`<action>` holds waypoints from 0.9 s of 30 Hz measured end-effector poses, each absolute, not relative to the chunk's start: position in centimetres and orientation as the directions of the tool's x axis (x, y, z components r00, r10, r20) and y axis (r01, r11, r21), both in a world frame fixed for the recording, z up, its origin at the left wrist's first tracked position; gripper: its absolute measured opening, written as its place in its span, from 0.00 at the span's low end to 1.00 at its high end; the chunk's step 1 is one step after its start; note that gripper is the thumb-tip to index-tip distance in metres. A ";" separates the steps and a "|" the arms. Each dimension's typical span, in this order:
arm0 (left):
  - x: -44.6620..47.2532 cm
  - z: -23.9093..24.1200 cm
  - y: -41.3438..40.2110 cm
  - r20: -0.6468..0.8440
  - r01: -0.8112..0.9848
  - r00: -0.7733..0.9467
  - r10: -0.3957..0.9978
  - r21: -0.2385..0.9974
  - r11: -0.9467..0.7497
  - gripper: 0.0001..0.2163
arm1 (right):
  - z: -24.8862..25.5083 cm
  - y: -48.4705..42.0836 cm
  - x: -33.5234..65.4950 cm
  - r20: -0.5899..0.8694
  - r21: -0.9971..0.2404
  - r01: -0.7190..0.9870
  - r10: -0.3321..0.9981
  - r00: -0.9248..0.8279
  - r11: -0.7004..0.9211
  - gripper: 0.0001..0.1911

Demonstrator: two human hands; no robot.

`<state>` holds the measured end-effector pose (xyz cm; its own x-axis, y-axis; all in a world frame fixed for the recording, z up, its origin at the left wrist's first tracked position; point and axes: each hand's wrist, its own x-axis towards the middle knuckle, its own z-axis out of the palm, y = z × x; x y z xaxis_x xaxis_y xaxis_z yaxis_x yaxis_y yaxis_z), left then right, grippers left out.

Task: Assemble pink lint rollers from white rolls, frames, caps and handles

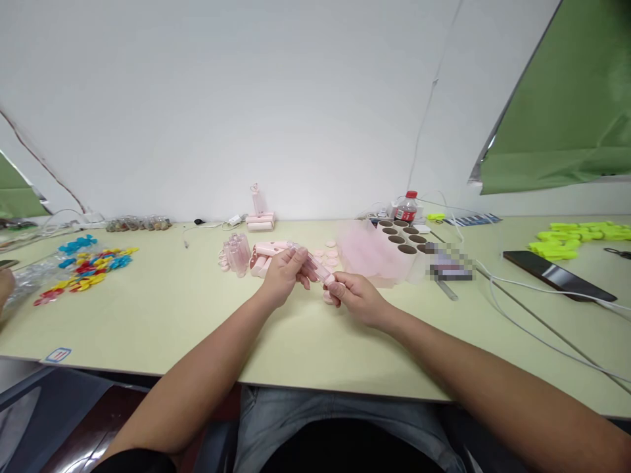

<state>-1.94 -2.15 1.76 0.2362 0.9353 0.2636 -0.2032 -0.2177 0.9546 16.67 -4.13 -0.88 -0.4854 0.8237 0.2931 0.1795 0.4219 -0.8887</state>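
My left hand (284,272) and my right hand (357,297) meet over the middle of the pale table (172,309). Between them they hold a slim clear-and-pink tube (315,266), tilted down to the right. The left fingers pinch its upper end; the right fingers close round its lower end, where a pink cap shows. Just behind the hands lie pink tube bodies (269,253), a cluster of clear tubes (236,255) and several small pink round caps (330,253).
A tray of brown round cups (401,240) and a pink plastic bag (367,253) sit at right. Behind stands a red-capped bottle (407,207). Coloured clips (91,266) lie left, yellow-green parts (582,236), a dark phone (557,276) and white cables (522,315) right.
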 end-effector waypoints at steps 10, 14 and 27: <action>-6.2 6.0 -2.5 0.405 -0.248 -0.236 0.884 0.854 -0.457 0.25 | 0.5 -5.2 17.4 0.296 -0.842 0.201 0.740 -0.604 0.501 0.25; -11.9 7.1 -3.1 0.553 0.297 -0.350 0.756 0.831 -0.471 0.20 | -0.2 -4.6 17.1 0.237 -0.865 0.250 0.794 -0.560 0.434 0.23; -19.0 2.6 -0.7 0.219 0.751 -0.308 0.926 0.653 0.095 0.16 | -1.3 -4.8 16.3 0.152 -0.844 0.350 0.807 -0.571 0.406 0.21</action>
<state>-19.03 -0.70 2.56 -0.3083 0.9257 0.2191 0.7510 0.0955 0.6533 16.30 -4.78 -1.25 -0.5707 0.8069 0.1521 0.3497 0.4064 -0.8441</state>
